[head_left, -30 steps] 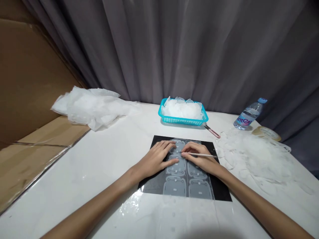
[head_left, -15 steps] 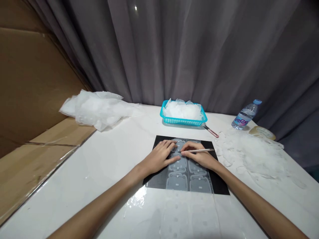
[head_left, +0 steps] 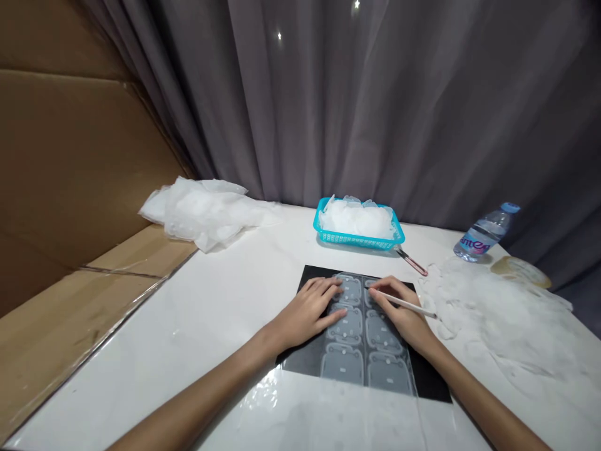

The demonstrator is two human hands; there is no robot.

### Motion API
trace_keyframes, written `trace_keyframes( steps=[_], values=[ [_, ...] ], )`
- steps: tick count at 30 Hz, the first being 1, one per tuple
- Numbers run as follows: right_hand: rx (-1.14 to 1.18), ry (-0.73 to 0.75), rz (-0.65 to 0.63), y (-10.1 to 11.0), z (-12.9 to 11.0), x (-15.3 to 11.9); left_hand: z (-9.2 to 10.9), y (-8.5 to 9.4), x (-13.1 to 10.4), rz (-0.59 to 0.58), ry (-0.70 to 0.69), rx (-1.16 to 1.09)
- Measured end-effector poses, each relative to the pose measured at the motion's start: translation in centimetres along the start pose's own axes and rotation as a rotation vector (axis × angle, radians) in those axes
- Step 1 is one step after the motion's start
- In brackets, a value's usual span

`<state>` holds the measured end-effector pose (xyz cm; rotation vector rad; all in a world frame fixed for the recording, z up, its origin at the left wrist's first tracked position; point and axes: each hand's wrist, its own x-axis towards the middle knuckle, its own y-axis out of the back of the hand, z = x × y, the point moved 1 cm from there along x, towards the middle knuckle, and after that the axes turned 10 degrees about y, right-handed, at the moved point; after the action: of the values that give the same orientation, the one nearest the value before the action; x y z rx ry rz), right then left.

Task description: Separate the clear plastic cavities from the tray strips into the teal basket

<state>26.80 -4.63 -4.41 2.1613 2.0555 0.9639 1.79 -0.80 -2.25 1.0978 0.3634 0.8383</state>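
Observation:
A clear plastic sheet (head_left: pixel 344 363) with rows of rounded rectangular outlines lies over a black mat (head_left: pixel 305 357) and runs past its near edge. Spread flat, my left hand (head_left: pixel 313 313) presses on the mat and the sheet's left side, with nothing in its fingers. On the right, my right hand (head_left: pixel 399 307) is closed round a slim white pen-like tool (head_left: pixel 408 305), held as one holds a pen. Its thin dark tip points left at the upper part of the sheet, near the strip between the two columns. Whether the tip touches cannot be made out.
Behind the mat stands a turquoise basket (head_left: pixel 359 240) heaped with clear pieces, with a pink-handled cutter (head_left: pixel 414 262) beside it. A water bottle (head_left: pixel 483 235) and a pile of plastic scraps (head_left: pixel 511 313) are at right. Plastic sheets (head_left: pixel 206 210) and cardboard (head_left: pixel 136 254) lie left.
My right hand has shifted right, away from my left, and the tool's rear end has swung down toward me. My left hand stays on the sheet. The whole view has shifted slightly.

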Motion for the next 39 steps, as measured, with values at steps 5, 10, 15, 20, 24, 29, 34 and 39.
trace_keyframes(
  steps=[5,10,15,20,24,29,34,39],
  values=[
    [-0.024,-0.057,0.050,0.5,0.2,-0.7,-0.3,-0.4,-0.4,0.015,-0.010,0.022],
    [-0.011,-0.032,0.035,0.4,-0.3,-0.3,-0.1,-0.6,-0.2,0.049,-0.043,0.083],
    [-0.010,-0.003,0.045,0.4,-0.4,-0.3,0.0,-0.4,-0.2,0.079,-0.107,0.140],
    [-0.009,0.007,0.073,0.2,-0.4,-0.1,-0.2,0.2,0.0,0.120,-0.177,0.241],
    [-0.045,-0.027,0.104,0.3,0.2,0.2,-0.3,0.4,0.4,0.144,-0.240,0.263],
    [-0.105,-0.057,0.190,0.7,0.9,0.1,-0.6,0.5,0.4,0.158,-0.238,0.280],
    [-0.110,0.003,0.173,-0.3,0.1,0.2,-0.6,0.7,-0.2,0.148,-0.212,0.301],
    [-0.125,0.059,0.090,-1.1,-0.2,-0.1,-0.5,0.9,-0.3,0.114,-0.164,0.275]
  ],
)
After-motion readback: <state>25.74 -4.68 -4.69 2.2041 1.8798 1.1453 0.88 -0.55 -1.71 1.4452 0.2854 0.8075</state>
